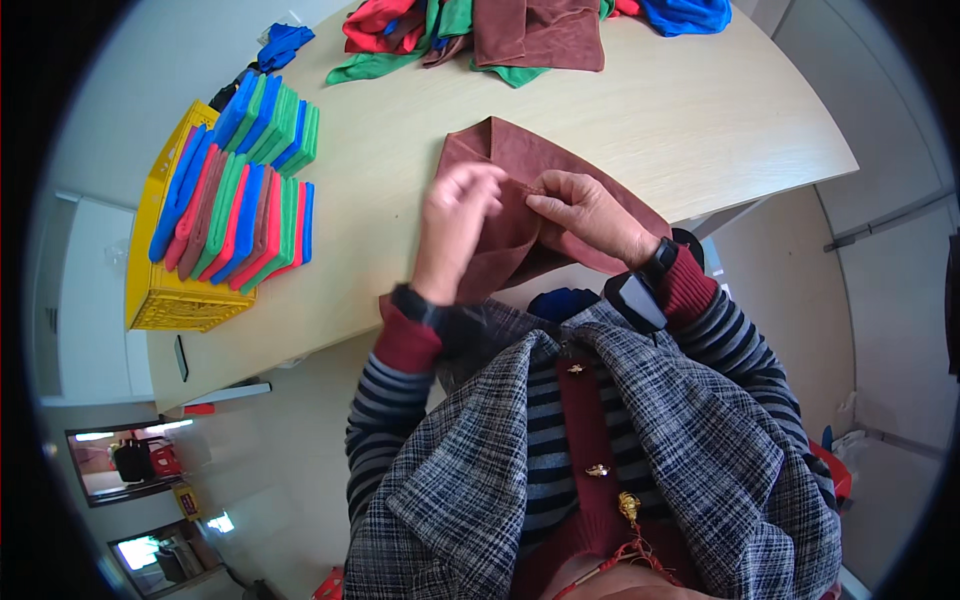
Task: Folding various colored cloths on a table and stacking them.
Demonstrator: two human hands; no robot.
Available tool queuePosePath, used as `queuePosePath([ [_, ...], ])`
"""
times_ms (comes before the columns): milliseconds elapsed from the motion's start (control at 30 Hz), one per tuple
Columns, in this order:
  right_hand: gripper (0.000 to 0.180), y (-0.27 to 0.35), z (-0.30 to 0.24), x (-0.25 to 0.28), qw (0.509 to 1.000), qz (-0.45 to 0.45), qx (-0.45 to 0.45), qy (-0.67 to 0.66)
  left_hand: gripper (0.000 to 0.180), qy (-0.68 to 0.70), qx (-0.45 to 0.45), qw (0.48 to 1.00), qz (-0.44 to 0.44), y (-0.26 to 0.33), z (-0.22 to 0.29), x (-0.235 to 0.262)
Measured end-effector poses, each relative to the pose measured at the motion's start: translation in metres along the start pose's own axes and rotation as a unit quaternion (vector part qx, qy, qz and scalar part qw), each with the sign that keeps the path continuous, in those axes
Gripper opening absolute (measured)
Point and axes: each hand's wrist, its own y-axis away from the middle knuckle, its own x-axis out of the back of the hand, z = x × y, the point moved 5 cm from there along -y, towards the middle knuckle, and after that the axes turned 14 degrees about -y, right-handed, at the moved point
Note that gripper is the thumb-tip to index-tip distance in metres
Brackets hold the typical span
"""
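A brown cloth (500, 255) lies partly folded on the table's near edge, one side hanging toward my body. My right hand (595, 212) is closed in a pinch on the cloth's upper layer, thumb and forefinger pressed together. Just left of it, my left hand (458, 215) hovers over the cloth with bent fingers. Motion smears those fingers, so I cannot tell whether they grip the fabric.
On the left, a yellow plastic crate (190, 310) holds neat rows of folded cloths (235, 220) in blue, green, red and brown. A loose heap of cloths (540, 35) lies across the far side of the pale wooden table (370, 220). A dark flat object (181, 358) rests near the left corner.
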Motion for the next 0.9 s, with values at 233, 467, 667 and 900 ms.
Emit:
queuePosePath([
  [233,0.017,0.009,-0.006,-0.004,0.989,-0.001,0.04,0.14,0.024,-0.445,-0.089,0.89,0.043,-0.148,-0.103,0.025],
  [467,0.016,0.032,-0.038,0.005,0.971,0.002,0.078,0.225,0.028,-0.486,0.071,0.865,-0.102,-0.179,-0.137,-0.004],
  [667,0.013,0.051,-0.103,0.022,0.961,0.036,0.139,0.239,0.021,-0.451,0.066,0.89,-0.012,-0.182,-0.108,0.072],
  [900,0.013,0.058,-0.207,0.042,0.895,0.059,0.25,0.365,0.013,-0.283,-0.037,0.952,0.113,-0.162,0.052,0.169],
])
